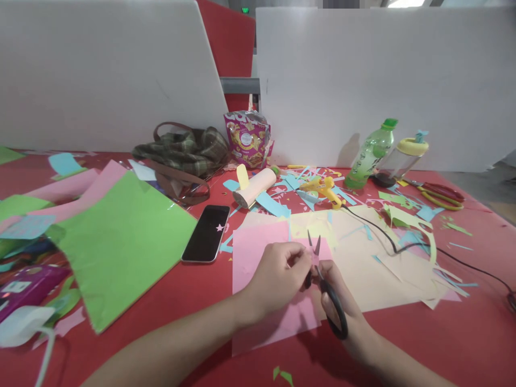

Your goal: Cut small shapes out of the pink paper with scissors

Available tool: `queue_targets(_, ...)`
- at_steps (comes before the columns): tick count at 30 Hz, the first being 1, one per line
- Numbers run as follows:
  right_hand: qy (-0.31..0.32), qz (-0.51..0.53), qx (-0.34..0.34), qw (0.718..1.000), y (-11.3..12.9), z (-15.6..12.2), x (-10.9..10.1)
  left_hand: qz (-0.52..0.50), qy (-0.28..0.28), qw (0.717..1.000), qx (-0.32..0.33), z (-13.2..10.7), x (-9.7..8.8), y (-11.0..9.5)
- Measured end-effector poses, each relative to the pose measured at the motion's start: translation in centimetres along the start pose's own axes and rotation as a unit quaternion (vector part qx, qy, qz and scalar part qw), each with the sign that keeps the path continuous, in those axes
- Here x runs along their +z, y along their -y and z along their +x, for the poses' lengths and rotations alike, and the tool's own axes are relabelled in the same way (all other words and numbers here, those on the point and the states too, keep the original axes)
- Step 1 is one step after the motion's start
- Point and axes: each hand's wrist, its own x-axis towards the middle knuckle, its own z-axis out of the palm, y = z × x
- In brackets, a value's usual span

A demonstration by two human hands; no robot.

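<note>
My right hand (338, 293) is closed round the black handles of a pair of scissors (339, 317), whose blades point away from me and stand slightly apart. Pinched in the fingers of my left hand (282, 271) is a small piece of pink paper (315, 259), which lies at the scissor blades. Both hands are over a larger pink sheet (258, 242). Left of them a phone (206, 234) with a dark screen lies flat, a small pink star (220, 228) on its glass.
A yellow glue gun (324, 188) with a black cord lies behind the hands among paper scraps. Green sheets (124, 242) cover the left side. A green bottle (371, 156), a lidded jar (401, 158), more scissors (441, 194), a snack bag (248, 138) and a plaid bag (189, 148) stand or lie further back.
</note>
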Motion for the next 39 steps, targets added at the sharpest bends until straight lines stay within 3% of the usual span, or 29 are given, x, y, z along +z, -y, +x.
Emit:
queue_targets(22,-0.009,-0.024,0.066,0.998,-0.2,-0.5,0.3,0.024,-0.047,0.999,0.011,-0.2,0.9,0.7)
queue_targets(39,0.010,-0.025,0.028,0.999,-0.1,-0.2,0.1,0.053,-0.031,0.998,0.010,-0.3,1.1,1.3)
